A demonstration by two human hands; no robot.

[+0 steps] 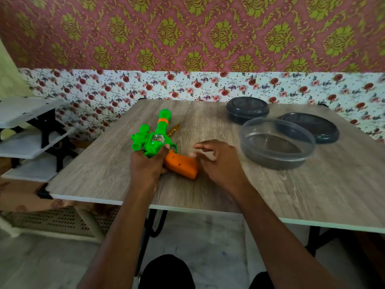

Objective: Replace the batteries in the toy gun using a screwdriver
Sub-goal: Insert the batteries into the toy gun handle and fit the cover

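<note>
- holding the gun point(155, 140) down on the table point(208, 188), the left hand point(145, 167) is closed round the body where the green part meets the orange grip point(181, 164).
- right hand point(218, 161) hovers just right of the grip, fingers loosely spread, holding nothing.
- gun lies at the near left of the table; its long axis runs near to far, the barrel pointing far and slightly right, the grip angled near-right.
- it looks like hollow hard plastic: probably light, stiff and a little slick, so likely to skid or twist under a driver unless pinned.
- best hold, i judge, is the thick body, leaving the grip clear.
- screwdriver point(174, 129) lies just past the gun, partly hidden by the barrel.
</note>
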